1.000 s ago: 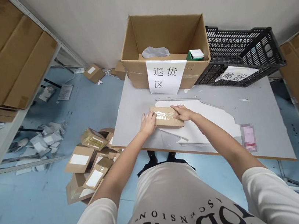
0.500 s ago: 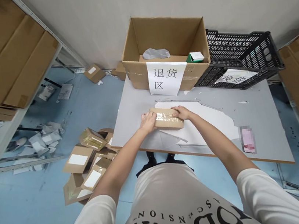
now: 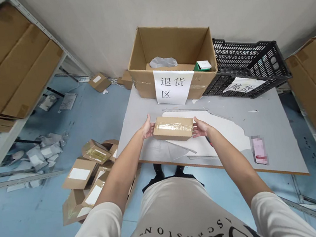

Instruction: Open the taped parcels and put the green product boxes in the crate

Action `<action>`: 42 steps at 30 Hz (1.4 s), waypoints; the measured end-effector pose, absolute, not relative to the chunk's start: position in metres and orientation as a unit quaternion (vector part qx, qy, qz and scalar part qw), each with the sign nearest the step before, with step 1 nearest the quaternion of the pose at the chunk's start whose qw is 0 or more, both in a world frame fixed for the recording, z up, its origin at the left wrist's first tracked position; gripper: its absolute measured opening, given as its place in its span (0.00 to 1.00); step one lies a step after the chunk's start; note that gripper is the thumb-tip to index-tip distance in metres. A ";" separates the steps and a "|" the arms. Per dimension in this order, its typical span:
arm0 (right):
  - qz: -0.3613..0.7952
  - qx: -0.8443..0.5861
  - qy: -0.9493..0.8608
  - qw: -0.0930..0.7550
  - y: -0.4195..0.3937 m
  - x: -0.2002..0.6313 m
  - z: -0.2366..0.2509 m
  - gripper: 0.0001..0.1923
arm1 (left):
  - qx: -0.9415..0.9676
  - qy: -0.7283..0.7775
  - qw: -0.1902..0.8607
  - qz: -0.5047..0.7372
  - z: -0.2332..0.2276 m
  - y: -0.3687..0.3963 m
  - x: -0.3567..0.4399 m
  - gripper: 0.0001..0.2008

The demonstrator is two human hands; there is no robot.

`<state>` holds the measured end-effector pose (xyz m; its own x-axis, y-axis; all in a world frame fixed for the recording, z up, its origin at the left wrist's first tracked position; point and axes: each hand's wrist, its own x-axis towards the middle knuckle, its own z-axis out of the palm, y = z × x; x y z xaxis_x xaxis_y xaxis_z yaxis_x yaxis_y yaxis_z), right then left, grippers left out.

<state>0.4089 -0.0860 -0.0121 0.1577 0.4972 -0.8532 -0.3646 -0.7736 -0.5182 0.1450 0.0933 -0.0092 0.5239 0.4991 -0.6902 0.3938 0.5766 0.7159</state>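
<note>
Taped parcel (image 3: 172, 128) clasped endwise between left hand (image 3: 147, 127), right hand (image 3: 199, 127).

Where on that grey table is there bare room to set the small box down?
The widest free patch of the table lies between the black crate, the blurred pink item and the right edge. A narrower strip runs left of the taped box. The back edge is crowded by the big carton and crate.

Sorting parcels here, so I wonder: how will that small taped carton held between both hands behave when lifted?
The small taped carton probably stays stiff: its edges look square. Likely light, since the left hand and right hand press only its ends. The glossy tape may be slippery.
</note>
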 end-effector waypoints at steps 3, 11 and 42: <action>0.617 -0.708 -0.052 0.340 -0.081 0.401 -0.016 0.29 | 0.419 0.496 0.760 -0.036 -0.011 0.092 0.148 0.43; 0.572 -0.728 -0.077 0.369 -0.088 0.389 -0.020 0.27 | 0.415 0.492 0.765 -0.014 -0.011 0.080 0.140 0.41; 0.488 -0.705 -0.181 0.482 -0.153 0.355 -0.016 0.15 | 0.397 0.436 0.756 0.284 -0.052 0.002 0.106 0.30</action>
<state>0.3548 -0.1528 -0.0164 0.4583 0.7249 -0.5143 -0.2155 -0.4707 -0.8555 0.1062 0.0018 -0.0520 0.4577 0.7760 -0.4340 -0.0824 0.5230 0.8483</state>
